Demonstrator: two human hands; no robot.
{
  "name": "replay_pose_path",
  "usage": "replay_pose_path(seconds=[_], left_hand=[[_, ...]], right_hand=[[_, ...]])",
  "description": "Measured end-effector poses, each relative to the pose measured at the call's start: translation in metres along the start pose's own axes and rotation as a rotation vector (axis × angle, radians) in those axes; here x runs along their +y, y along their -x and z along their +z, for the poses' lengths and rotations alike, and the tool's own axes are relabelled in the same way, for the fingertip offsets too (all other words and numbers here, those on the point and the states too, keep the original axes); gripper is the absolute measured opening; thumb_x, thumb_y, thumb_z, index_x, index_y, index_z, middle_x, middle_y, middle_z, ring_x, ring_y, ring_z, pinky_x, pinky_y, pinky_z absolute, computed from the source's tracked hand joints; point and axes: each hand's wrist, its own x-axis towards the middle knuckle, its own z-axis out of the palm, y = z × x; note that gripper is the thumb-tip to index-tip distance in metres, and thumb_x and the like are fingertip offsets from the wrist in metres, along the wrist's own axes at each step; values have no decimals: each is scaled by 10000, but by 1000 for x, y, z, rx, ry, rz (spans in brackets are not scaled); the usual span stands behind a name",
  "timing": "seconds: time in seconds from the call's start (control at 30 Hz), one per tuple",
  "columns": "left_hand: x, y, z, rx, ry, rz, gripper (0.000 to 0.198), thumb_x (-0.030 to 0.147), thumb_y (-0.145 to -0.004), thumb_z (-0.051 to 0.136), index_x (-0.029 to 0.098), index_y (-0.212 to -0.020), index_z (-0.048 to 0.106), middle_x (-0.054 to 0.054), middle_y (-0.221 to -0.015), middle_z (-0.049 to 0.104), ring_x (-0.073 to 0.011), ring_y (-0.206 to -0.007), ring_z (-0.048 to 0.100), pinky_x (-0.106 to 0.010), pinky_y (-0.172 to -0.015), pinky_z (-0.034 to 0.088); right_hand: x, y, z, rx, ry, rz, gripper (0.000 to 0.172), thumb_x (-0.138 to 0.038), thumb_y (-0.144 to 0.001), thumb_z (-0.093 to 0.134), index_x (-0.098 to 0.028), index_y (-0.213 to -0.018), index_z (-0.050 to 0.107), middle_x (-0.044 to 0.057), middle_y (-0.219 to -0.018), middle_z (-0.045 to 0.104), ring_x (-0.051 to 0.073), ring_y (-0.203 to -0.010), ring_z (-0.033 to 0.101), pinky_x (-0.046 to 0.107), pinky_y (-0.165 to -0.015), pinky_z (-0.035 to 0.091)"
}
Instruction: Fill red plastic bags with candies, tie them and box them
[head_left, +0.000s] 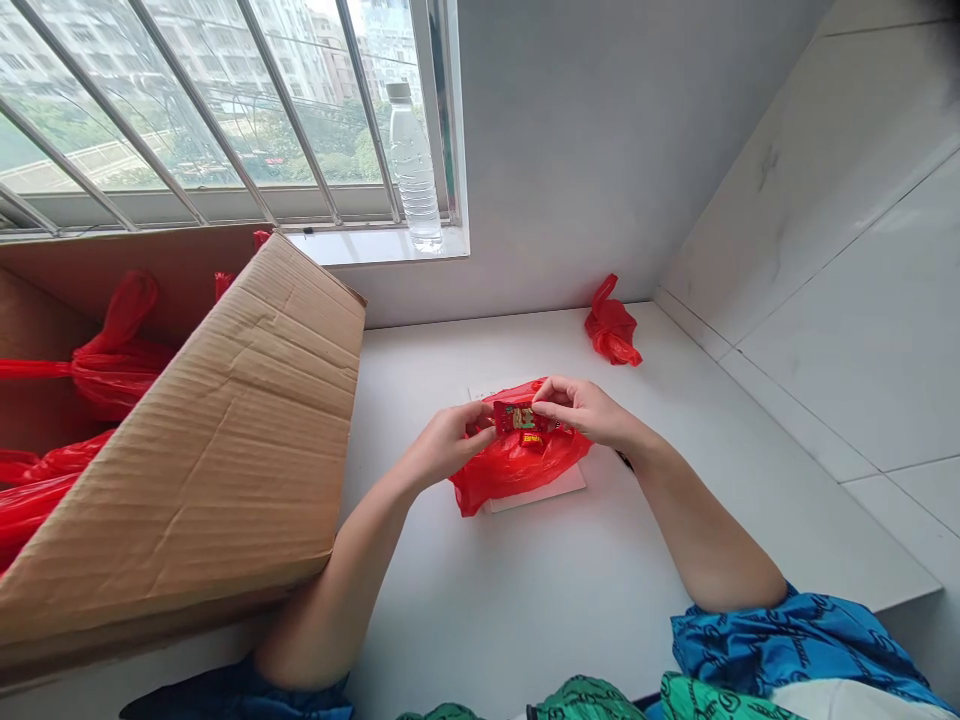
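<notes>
A small red snack packet (pixel 517 417) with a printed label is held up between both hands. My left hand (pixel 448 440) pinches its left end between thumb and fingers. At the other end, my right hand (pixel 581 410) grips it by the fingertips. Below the packet lies a spread red plastic bag (pixel 510 470), with another small red and yellow packet (pixel 532 439) showing on it. Under the bag, the edge of a flat white item (pixel 544 492) sticks out. What else the bag holds is hidden.
On the left stands a large cardboard box (pixel 247 430) holding several tied red bags (pixel 124 375). A crumpled red bag (pixel 613 325) lies near the wall on the white tabletop (pixel 450 610). A clear water bottle (pixel 414 175) stands on the windowsill, beside the barred window.
</notes>
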Motion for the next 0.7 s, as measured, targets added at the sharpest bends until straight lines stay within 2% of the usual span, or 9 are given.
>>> replay_pose_path(seconds=[0.17,0.27,0.33,0.4,0.5,0.7], left_hand=[[-1,-2,4,-9,109,-29,261,245,-816,433,169,-895,669,-7,-728,603,-112,-564,489,-227,-472,353],[-2,-4,3,-9,138,-39,250,207,-807,406,172,-828,653,6,-712,567,-101,-576,456,-222,-492,337],[-1,-5,3,5,171,-22,249,248,-852,419,172,-826,655,1,-743,586,-114,-639,497,-224,-544,373],[-1,-5,6,11,206,-12,269,364,-897,476,176,-881,669,-8,-793,619,-131,-698,540,-229,-588,406],[-3,-7,12,28,208,-25,370,529,-860,594,180,-947,676,-11,-812,642,-141,-704,567,-229,-586,417],[-7,-8,14,103,170,17,392,565,-855,604,174,-871,630,2,-763,630,-123,-660,542,-217,-561,399]], right_hand=[[-3,1,4,31,8,-10,300,-481,-876,633,-185,-915,608,20,-842,678,156,-767,629,277,-685,478],[-4,1,5,32,5,-4,290,-472,-883,626,-187,-929,611,28,-863,690,162,-780,641,282,-689,485],[-3,1,6,27,2,-12,274,-461,-889,621,-189,-920,606,26,-862,690,162,-785,647,285,-697,493],[-2,0,8,11,-7,-36,262,-452,-888,623,-192,-895,595,17,-841,681,159,-774,648,288,-698,500],[-1,-2,12,-20,-20,-77,259,-448,-879,631,-198,-846,575,1,-789,660,154,-738,644,288,-675,504],[0,-4,15,28,-14,-67,295,-486,-860,650,-196,-881,603,18,-828,677,163,-766,654,289,-685,512]])
